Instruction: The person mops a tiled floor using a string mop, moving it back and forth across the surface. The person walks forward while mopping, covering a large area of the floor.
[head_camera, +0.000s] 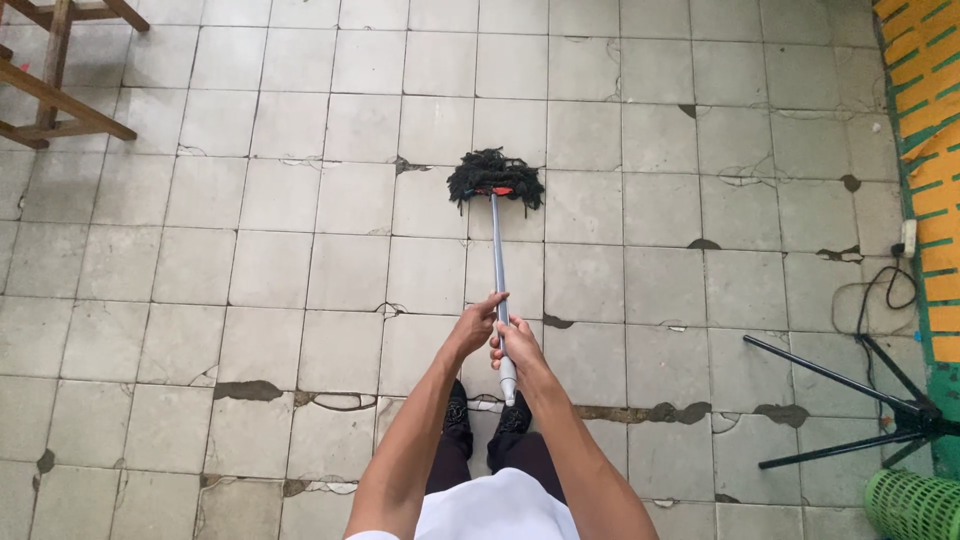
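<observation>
Both hands (497, 336) gripping mop handle (498, 255), black mop head (495, 180) on cracked tiled floor (300, 270)

Looking steeply down from head height, facing forward toward 12 o'clock across the cracked tiled floor (300, 260), taking in both forearms at the bottom edge, a tripod (860, 400) sitting at 4 o'clock.

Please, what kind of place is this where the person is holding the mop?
Probably a simple tiled hall or covered workspace. The floor has worn, cracked grey tiles; a wooden frame stands at one side, a black tripod at the other. Both hands grip the mop handle.
</observation>
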